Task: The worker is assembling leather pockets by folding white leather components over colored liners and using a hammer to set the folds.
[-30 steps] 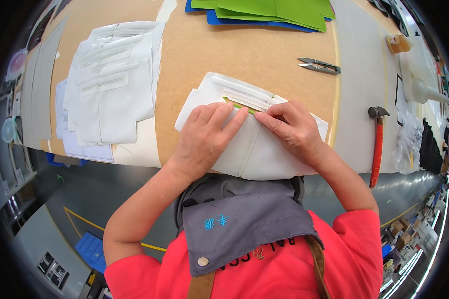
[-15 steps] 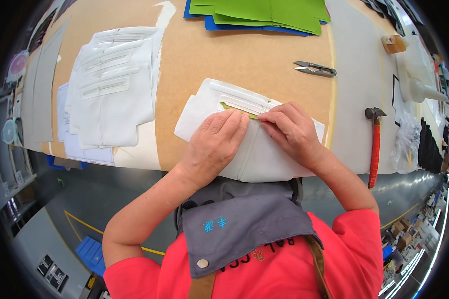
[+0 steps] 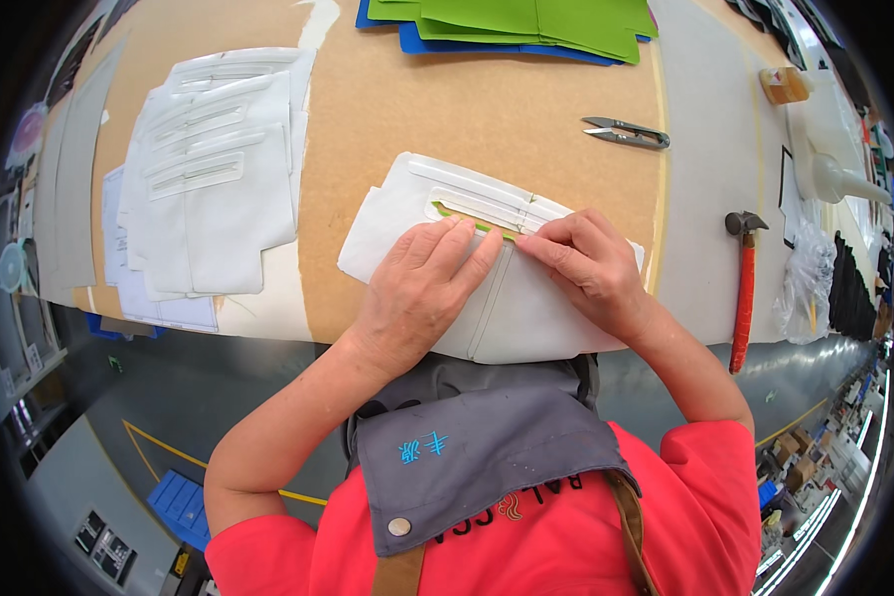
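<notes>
**Both hands press a white panel at the table's near edge**

The left hand (image 3: 419,288) lies flat, fingers extended, on the white folded fabric panel (image 3: 526,313), which overhangs the brown worktable (image 3: 487,99). The right hand (image 3: 581,266) pinches the panel's thin green strip (image 3: 467,219). Bare board separates them from the metal thread snips (image 3: 626,132).

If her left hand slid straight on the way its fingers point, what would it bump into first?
Most likely the right hand: the left hand points up and to the right along the white fabric piece, and the two hands' fingertips nearly meet at the green strip.
</notes>
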Demonstrator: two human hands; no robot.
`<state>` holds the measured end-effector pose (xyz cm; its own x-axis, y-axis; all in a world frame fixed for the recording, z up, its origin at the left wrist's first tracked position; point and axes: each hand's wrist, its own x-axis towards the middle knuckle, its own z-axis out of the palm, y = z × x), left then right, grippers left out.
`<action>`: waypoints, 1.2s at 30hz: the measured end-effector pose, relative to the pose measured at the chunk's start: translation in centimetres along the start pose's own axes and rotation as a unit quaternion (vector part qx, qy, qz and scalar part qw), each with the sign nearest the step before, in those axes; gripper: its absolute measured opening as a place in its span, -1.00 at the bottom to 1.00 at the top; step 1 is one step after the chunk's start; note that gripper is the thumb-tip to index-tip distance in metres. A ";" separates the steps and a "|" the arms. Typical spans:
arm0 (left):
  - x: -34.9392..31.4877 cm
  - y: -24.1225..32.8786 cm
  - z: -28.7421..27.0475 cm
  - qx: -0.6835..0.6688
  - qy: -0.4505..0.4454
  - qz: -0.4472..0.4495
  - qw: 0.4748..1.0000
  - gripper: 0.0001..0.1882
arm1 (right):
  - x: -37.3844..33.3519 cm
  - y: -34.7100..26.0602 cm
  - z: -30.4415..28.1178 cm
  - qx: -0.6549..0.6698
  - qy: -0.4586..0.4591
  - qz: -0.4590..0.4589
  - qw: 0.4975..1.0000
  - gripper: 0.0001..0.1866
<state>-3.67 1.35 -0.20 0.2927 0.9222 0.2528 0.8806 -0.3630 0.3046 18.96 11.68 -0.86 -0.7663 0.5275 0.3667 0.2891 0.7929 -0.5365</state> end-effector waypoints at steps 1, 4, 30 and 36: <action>0.0 0.0 0.0 -0.002 -0.001 -0.001 1.000 -0.50 | 0.0 0.0 0.0 -0.014 -0.003 -0.012 1.000 -0.59; 0.0 -0.1 0.1 -0.005 -0.004 0.000 1.000 -0.50 | -0.3 0.3 0.2 -0.033 0.000 -0.033 0.999 -0.58; 0.2 1.2 0.4 -0.003 0.001 0.037 0.999 -0.49 | -0.5 -0.2 -0.2 -0.096 -0.014 -0.105 0.990 -0.54; 0.2 1.2 0.3 -0.005 0.003 0.037 0.999 -0.48 | -0.3 -0.5 -0.4 -0.113 -0.026 -0.120 0.986 -0.55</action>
<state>-2.49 1.15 -0.05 0.3554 0.8918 0.2801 0.8529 -0.4320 0.2932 19.25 11.28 -0.40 -0.8554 0.3038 0.4195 0.2112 0.9441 -0.2532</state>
